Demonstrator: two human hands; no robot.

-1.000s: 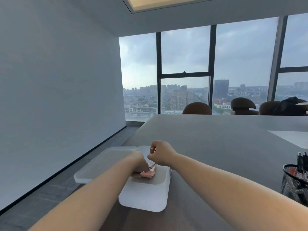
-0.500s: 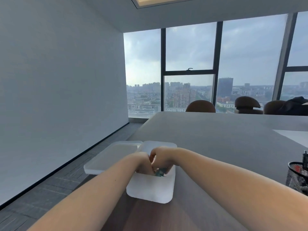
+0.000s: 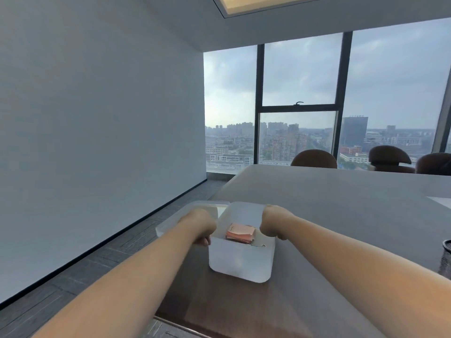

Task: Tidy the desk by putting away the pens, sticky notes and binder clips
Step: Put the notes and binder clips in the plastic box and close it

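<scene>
At lower centre, our left hand [image 3: 201, 226] and right hand [image 3: 271, 224] curl closed on the side rims of the translucent box [image 3: 240, 261], which holds pink sticky notes [image 3: 240, 233] and a binder clip [image 3: 259, 245]. We judge it light, smooth and slightly flexible, so gripping both rims suits it.

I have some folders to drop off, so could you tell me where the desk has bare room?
The widest bare stretch of the desk runs from the box back to the chairs. The near strip between the box and the mesh cup is narrower, with the right arm across it. Around the box it is crowded: both hands at its sides, the lid to its left.
</scene>
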